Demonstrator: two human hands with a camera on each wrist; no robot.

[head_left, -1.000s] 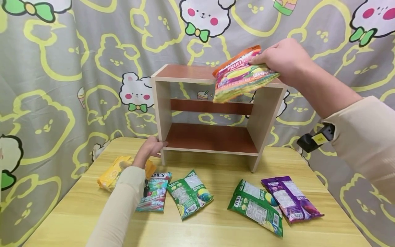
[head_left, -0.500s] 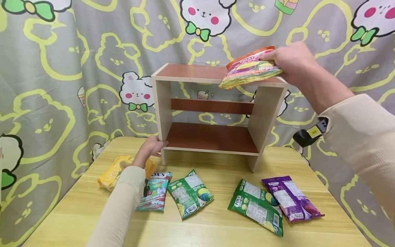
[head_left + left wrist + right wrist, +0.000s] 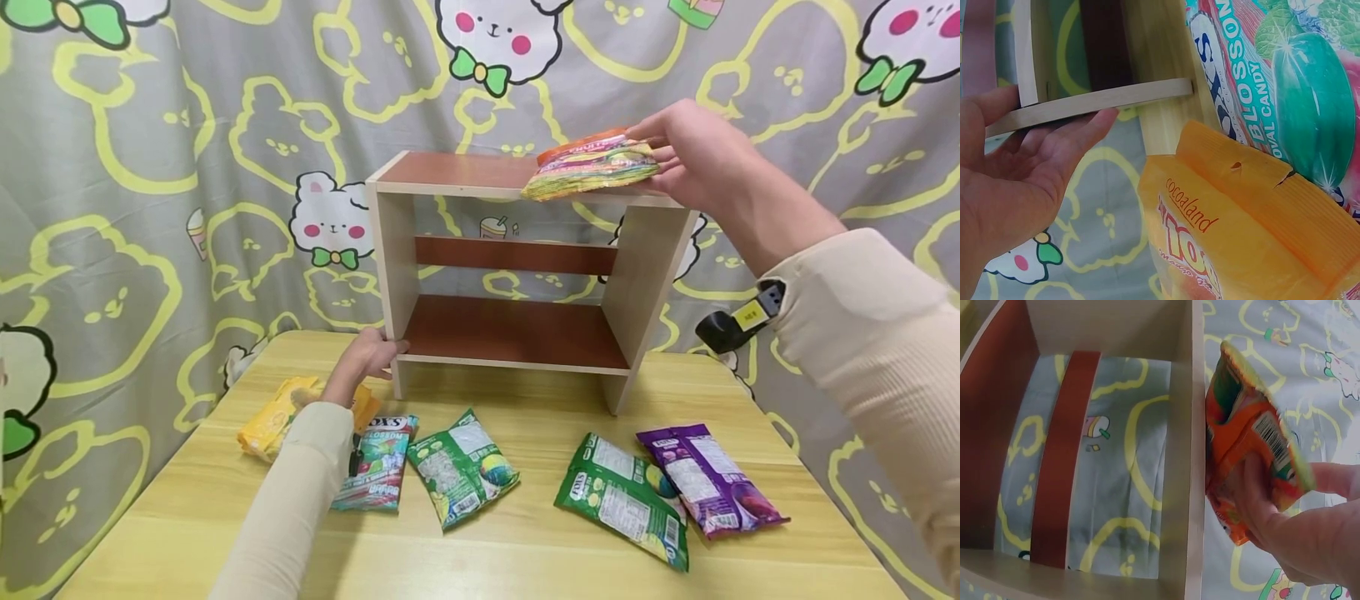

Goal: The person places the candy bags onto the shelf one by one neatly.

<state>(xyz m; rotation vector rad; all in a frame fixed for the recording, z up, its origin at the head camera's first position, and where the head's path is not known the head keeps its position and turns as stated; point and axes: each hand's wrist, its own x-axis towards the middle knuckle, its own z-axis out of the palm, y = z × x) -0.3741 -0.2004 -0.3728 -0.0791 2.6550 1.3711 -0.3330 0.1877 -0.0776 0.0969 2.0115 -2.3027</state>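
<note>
A small two-tier wooden shelf (image 3: pixel 517 333) with reddish-brown boards stands on the table. My left hand (image 3: pixel 369 357) grips its left side panel low down; in the left wrist view the thumb and fingers lie on opposite faces of the panel. At the right part of the shelf's top board, my right hand (image 3: pixel 708 158) holds an orange and yellow candy bag (image 3: pixel 592 167) by its right end. The bag lies nearly flat at the top's front edge. In the right wrist view, fingers (image 3: pixel 1260 494) press against the bag's orange, barcoded face.
Along the table (image 3: pixel 525 550) lie a yellow bag (image 3: pixel 277 417) partly behind the left forearm, a teal Fox's bag (image 3: pixel 384 467), a green bag (image 3: pixel 465 471), another green bag (image 3: pixel 626 504) and a purple bag (image 3: pixel 712 479) touching it. A patterned curtain (image 3: pixel 247 150) hangs behind.
The right hand has lowered the orange and yellow candy bag from above onto the shelf's top, and the bag has tipped from tilted to nearly flat. The left hand has stayed in place.
</note>
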